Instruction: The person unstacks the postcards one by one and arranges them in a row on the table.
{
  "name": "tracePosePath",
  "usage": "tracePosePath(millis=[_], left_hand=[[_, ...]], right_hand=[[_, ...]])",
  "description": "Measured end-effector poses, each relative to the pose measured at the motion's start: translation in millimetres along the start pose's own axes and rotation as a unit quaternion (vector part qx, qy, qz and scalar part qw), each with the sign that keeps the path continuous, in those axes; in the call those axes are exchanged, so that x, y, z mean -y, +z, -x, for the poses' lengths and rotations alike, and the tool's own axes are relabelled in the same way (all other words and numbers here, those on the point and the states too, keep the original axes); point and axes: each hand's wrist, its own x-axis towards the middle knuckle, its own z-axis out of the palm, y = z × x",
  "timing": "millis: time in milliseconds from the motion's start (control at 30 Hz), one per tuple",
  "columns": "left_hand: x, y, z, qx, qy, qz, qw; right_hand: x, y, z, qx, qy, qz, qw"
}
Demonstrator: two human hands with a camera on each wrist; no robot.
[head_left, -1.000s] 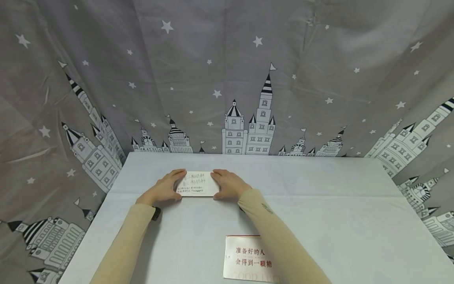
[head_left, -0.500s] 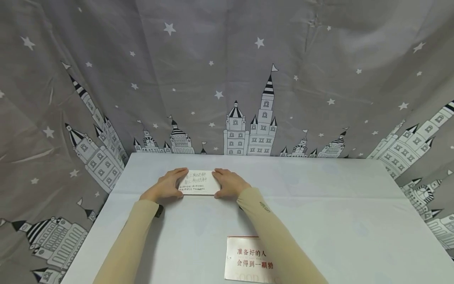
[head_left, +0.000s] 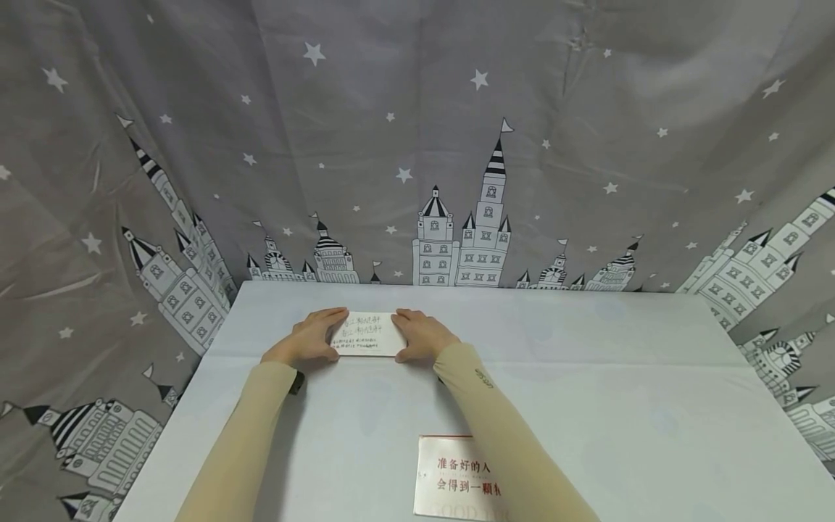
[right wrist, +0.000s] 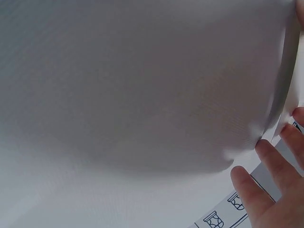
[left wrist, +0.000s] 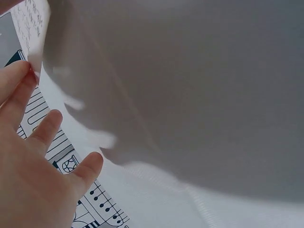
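Note:
A white card [head_left: 368,335] with several lines of handwriting lies between both hands near the back of the table, in the head view. My left hand [head_left: 306,338] grips its left end, with the thumb at the near corner and the fingers at the far one. At the other end, my right hand [head_left: 422,338] holds it in the same way. In the left wrist view the card [left wrist: 35,28] shows only at the upper left edge, touched by the fingers. The right wrist view catches a thin edge of the card [right wrist: 286,71] beside the fingertips.
A second card [head_left: 450,482] with red printed characters lies near the front of the white table [head_left: 620,413], partly covered by the right sleeve [head_left: 502,435]. Behind the table hangs a grey curtain [head_left: 365,94] printed with castles and stars.
Both hands have carried the handwritten card slightly away, toward the curtain. The grip at both ends looks the same. The whole head view has shifted a little.

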Motion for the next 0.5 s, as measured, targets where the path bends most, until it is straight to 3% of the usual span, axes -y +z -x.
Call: tracePosePath(millis=[300,500], left_hand=[[0.9,-2.7,-3.1,0.011,-0.006,0.005,0.9999],[6.3,-4.1,-0.7,0.020,-0.010,0.022,0.9995]], right_hand=[[1.0,-1.5,-0.8,0.001,-0.001,0.007,1.000],[0.7,-0.2,0.5,0.007,0.013,-0.016,1.000]])
